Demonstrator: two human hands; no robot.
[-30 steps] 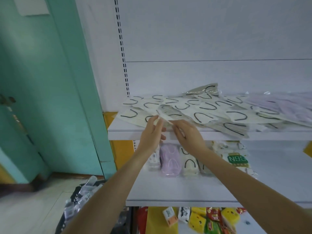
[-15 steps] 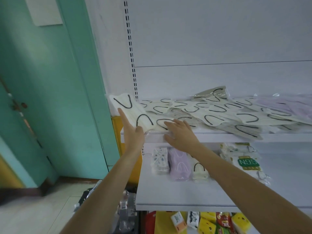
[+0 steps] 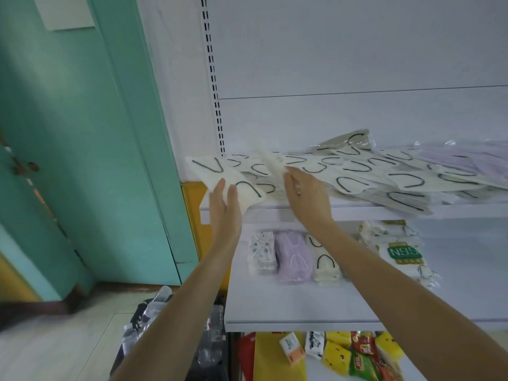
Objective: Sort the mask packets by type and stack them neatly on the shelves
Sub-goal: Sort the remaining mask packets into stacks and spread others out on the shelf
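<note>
Cream mask packets with black ear loops (image 3: 354,177) lie spread in a loose overlapping layer across the upper white shelf (image 3: 357,211). My left hand (image 3: 224,207) grips a small stack of cream packets (image 3: 220,177) at the shelf's left end, tilted and jutting past the edge. My right hand (image 3: 308,192) pinches the edge of another cream packet (image 3: 272,165), lifted and blurred. Lilac packets (image 3: 467,158) sit at the far right. On the lower shelf (image 3: 288,306) stand a patterned packet (image 3: 261,250), a lilac one (image 3: 292,255), a cream one (image 3: 324,264) and N95 packets (image 3: 404,253).
A teal door and frame (image 3: 82,133) stand close on the left. A slotted shelf upright (image 3: 213,78) runs up the white back panel. Below are colourful snack packets (image 3: 351,356) and a dark basket with clear-wrapped items (image 3: 148,320) on the floor.
My left hand has drawn a stack of cream packets to the shelf's left end. My right hand rose from the shelf edge and lifted another packet. The view shifted left.
</note>
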